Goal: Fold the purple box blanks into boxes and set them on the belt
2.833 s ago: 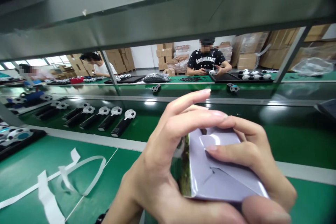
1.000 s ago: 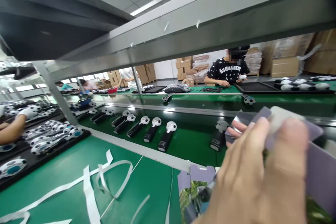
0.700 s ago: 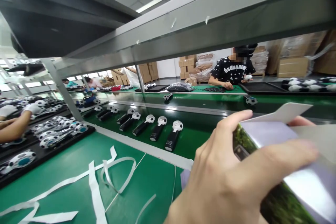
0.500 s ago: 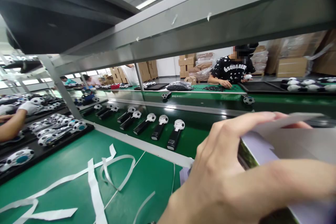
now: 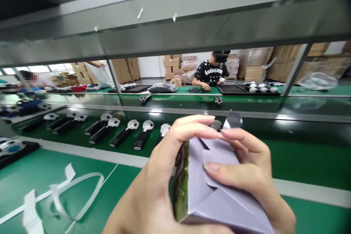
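Note:
A small cardboard box [image 5: 219,204] is held close in front of me, its pale lilac flaps folded inward over one another at the end facing up. Green grass is printed on its left side. My left hand [image 5: 161,179] wraps around that printed side, fingers over the far edge. My right hand [image 5: 252,172] grips the other side, its thumb pressing on a flap. Behind the fingers a shiny flap or strip [image 5: 233,120] sticks up. Past the box, football-patterned devices with black handles, such as this one [image 5: 144,134], lie in a row on the green conveyor [image 5: 301,153].
White paper strips [image 5: 90,197] lie on the green table at left. A grey metal beam [image 5: 164,36] crosses above. Across the line, a person in a black patterned shirt [image 5: 212,73] works beside a black tray [image 5: 233,89]. Stacked cartons [image 5: 172,65] stand behind.
The view has swung right. The box has come further into sight, and its loose flaps are now folded inward. My right hand now shows clearly with its thumb on a flap.

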A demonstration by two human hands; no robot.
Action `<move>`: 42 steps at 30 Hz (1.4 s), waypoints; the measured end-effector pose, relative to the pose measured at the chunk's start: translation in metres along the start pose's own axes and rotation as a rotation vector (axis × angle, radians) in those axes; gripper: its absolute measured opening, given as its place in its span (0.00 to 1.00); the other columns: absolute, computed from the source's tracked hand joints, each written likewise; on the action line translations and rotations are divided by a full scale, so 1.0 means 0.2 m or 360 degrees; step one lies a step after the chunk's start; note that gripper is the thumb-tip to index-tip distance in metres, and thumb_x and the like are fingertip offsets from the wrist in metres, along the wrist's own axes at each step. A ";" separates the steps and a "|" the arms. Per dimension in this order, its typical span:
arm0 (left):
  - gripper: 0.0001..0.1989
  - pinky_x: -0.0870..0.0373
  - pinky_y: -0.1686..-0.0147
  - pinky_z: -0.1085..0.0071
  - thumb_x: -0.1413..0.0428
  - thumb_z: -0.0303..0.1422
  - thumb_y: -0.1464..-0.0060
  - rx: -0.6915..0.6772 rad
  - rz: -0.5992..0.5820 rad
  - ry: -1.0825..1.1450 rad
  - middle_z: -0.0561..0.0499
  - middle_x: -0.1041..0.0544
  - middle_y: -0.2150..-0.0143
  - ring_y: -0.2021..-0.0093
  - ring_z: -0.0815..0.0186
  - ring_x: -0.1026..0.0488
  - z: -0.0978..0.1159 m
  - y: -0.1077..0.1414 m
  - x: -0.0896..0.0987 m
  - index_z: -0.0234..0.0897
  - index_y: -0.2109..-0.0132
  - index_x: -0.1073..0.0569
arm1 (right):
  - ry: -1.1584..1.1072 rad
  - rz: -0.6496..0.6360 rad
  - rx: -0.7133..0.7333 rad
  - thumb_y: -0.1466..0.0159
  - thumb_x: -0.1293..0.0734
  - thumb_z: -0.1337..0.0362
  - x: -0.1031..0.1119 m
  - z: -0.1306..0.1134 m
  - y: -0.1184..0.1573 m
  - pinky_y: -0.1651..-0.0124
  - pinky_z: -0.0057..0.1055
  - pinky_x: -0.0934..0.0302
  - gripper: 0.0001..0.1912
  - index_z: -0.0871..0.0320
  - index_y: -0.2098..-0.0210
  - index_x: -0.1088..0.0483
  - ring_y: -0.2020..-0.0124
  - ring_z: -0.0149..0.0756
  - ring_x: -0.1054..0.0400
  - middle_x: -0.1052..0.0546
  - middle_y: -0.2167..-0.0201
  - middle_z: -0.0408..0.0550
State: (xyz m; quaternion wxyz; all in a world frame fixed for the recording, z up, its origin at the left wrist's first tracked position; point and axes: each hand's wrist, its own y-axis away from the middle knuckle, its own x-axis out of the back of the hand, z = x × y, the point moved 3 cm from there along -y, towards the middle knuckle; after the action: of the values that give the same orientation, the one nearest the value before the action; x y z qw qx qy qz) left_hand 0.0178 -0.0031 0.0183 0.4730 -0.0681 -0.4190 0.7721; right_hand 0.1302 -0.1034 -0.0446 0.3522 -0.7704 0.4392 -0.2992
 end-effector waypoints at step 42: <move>0.06 0.32 0.57 0.78 0.47 0.27 0.36 -0.0250 -0.0046 -0.0740 0.60 0.25 0.65 0.64 0.76 0.28 -0.01 -0.06 0.04 0.38 0.62 0.29 | 0.1047 -0.1727 -0.1192 0.33 0.33 0.65 -0.07 0.34 0.03 0.46 0.50 0.41 0.36 0.60 0.29 0.48 0.44 0.63 0.34 0.27 0.47 0.64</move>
State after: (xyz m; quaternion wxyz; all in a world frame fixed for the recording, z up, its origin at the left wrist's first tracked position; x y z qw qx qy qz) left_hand 0.0222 0.0062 0.0286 0.3680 0.0809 -0.5762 0.7253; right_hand 0.1727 -0.0745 -0.0909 -0.2818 -0.8185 0.1520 -0.4770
